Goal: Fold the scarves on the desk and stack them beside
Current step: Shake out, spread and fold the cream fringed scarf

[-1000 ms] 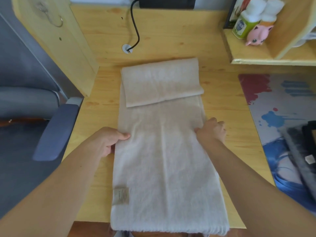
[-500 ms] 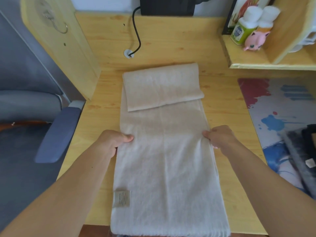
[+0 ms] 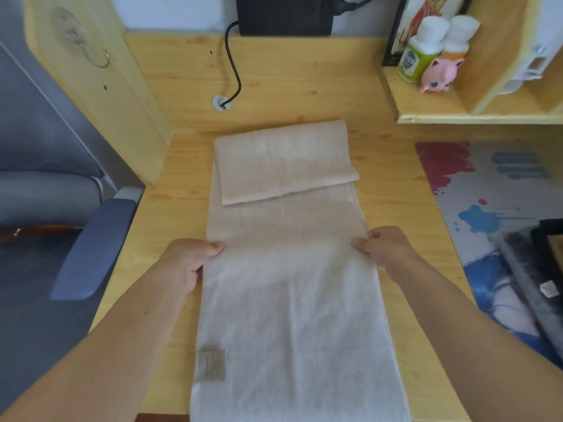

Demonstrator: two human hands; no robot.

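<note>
Scarf half-folded, both edges pinched

The left hand (image 3: pixel 185 263) and right hand (image 3: pixel 385 249) each pinch the cream scarf (image 3: pixel 289 300); an uneven lift would likely skew the fold.

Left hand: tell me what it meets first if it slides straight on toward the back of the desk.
Probably nothing on the bare desk beside the scarf; the left hand reaches the desk's back panel first.

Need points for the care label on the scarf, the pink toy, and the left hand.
care label (image 3: pixel 210 364), head view, middle of the tag by the scarf's left edge.
pink toy (image 3: pixel 440 75), head view, its round body on the shelf.
left hand (image 3: pixel 189 260), head view, back of the hand pinching the scarf's edge.
</note>
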